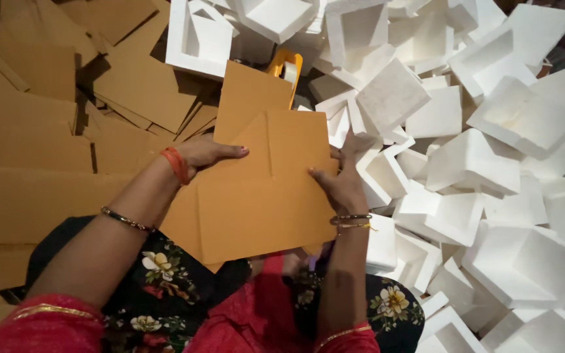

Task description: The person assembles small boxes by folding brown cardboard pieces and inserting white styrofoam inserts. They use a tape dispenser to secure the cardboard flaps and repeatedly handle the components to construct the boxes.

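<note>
Between both hands, over the lap: flat brown cardboard blank point(256, 183), best folded squarely along its centre crease, left hand point(207, 153) pressed open-palmed on the near edge, right hand point(341, 180) pinching the opposite edge, white foam blocks point(492, 163) heaped just beyond the right hand.

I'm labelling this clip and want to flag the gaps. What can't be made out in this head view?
- Yellow tape dispenser: mostly hidden behind the cardboard sheet.
- Right hand: palm turned away, fingertips behind the sheet's edge.
- Left hand: palm pressed down, unseen.
- Foam blocks: pile cut off by the right and top edges.
</note>
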